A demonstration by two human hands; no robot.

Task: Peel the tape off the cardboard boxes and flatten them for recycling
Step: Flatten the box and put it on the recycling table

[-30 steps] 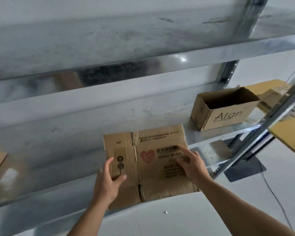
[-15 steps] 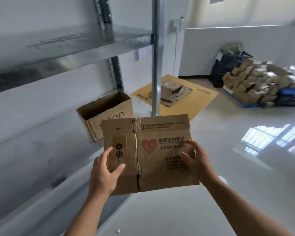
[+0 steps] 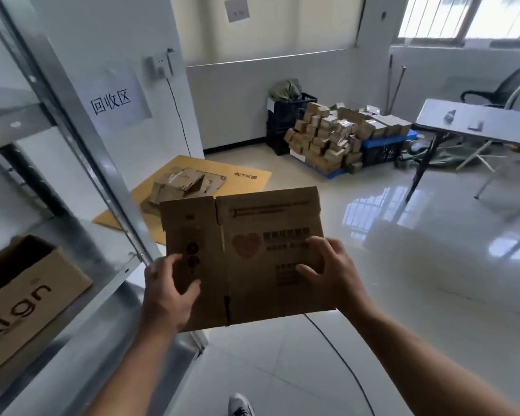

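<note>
A flattened brown cardboard box (image 3: 252,232) with a red heart print is held up in front of me, above the floor. My left hand (image 3: 167,291) grips its lower left part, thumb on the printed face. My right hand (image 3: 332,273) grips its right side with curled fingers on the face. On a yellow sheet (image 3: 249,178) on the floor beyond lies a small pile of flattened boxes (image 3: 182,186). An open box marked "Align" (image 3: 27,295) stands on the metal shelf at the left.
The metal rack (image 3: 72,115) with its upright post fills the left. A heap of small boxes (image 3: 333,136) on a blue pallet sits by the far wall near black crates. A grey folding table (image 3: 475,123) and a chair stand at the right. A cable crosses the glossy floor.
I have lifted the flattened box off the shelf and turned right with it, away from the rack towards the room. Both hands kept their hold on it.
</note>
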